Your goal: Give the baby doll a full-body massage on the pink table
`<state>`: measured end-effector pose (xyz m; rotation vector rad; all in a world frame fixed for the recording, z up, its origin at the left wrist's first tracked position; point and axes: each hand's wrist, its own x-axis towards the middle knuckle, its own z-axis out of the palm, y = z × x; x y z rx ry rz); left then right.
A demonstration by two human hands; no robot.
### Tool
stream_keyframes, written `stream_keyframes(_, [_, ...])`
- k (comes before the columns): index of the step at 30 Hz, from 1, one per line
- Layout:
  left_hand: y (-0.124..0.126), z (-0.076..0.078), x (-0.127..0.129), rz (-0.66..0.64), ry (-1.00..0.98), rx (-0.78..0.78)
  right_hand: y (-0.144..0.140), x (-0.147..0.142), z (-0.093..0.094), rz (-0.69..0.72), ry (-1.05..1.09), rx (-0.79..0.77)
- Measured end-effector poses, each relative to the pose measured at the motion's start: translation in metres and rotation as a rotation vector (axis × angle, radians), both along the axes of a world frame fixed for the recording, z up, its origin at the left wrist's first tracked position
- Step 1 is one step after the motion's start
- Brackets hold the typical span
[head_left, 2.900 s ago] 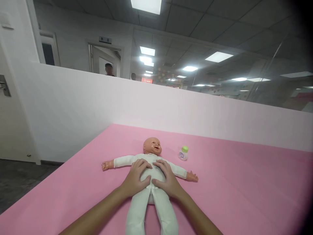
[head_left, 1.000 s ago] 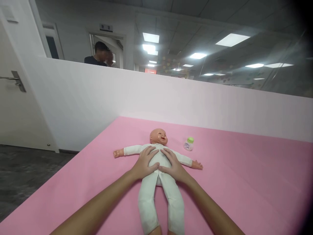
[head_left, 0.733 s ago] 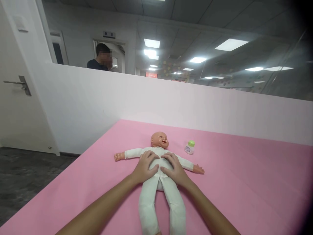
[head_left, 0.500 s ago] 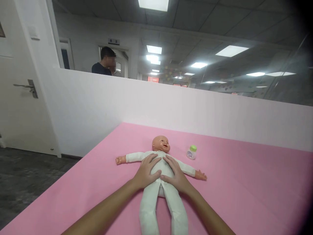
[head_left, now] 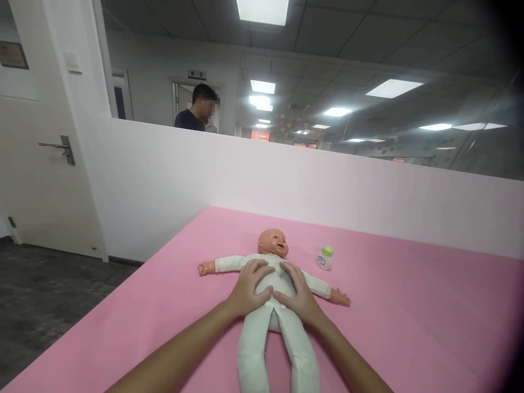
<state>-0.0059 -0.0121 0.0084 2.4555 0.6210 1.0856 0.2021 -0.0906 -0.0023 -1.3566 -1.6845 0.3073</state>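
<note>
A baby doll lies on its back on the pink tabletop, its head toward the wall and its arms spread wide. Its body is white cloth; the head and hands look like hard plastic. My left hand rests on the left side of the doll's torso, fingers apart and the thumb toward the middle. On the other side of the torso lies my right hand, likewise spread, its thumb close to the left one. Neither hand is wrapped round anything. The doll's feet are out of view.
A small clear jar with a green lid stands beside the doll's head. Behind the table runs a low white wall with glass above. Through the glass a person is visible. A door is at the left.
The whole view has shifted slightly, so things sit a little further right. Both hands stay on the doll's torso. The person behind the glass has turned or moved slightly.
</note>
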Motion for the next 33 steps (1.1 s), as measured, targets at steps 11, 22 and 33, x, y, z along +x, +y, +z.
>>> stream_keyframes(11, [0.003, 0.002, 0.000, -0.043, 0.002, -0.037, 0.000, 0.000, 0.008, 0.027, 0.004, -0.037])
stream_keyframes(22, [0.001, 0.005, -0.002, -0.020, -0.038, -0.036, -0.006, -0.003, 0.012, 0.031, 0.004, -0.052])
stream_keyframes(33, [0.004, 0.006, -0.005, -0.097, -0.010, -0.090, -0.006, -0.002, 0.017, 0.046, -0.013, -0.023])
